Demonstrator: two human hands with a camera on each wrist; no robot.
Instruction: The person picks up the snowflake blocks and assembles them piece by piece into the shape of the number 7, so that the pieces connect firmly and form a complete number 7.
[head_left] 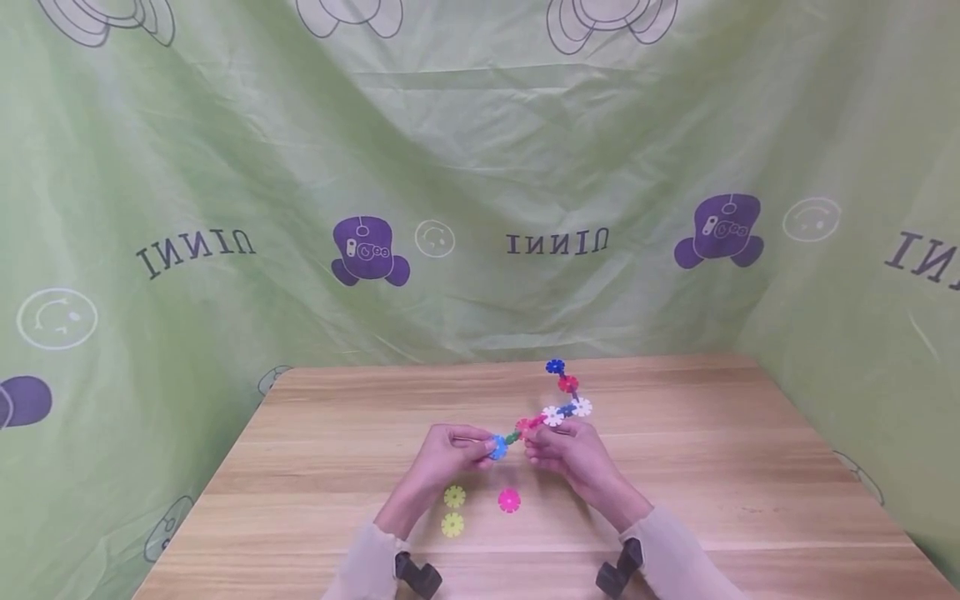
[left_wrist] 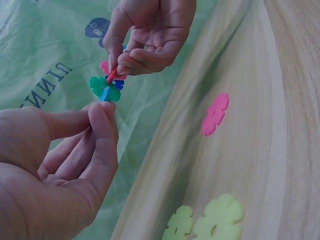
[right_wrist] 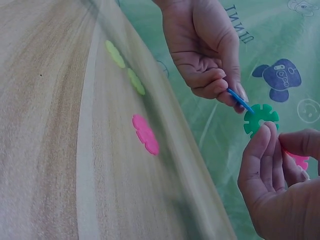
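A chain of notched snowflake discs is held up between the two hands. My left hand pinches the light blue snowflake disc at the chain's near end, between thumb and fingertips. That disc is joined edge to edge with a green disc. Just past the green one, my right hand pinches a red snowflake disc. Beyond the right fingertips the chain runs on through pink, white and blue discs, then bends up to a red disc and a dark blue disc at its far end.
Two yellow-green discs, one nearer and one farther, lie flat on the wooden table. A pink disc lies to their right, below the hands. Green printed cloth hangs behind and around the table.
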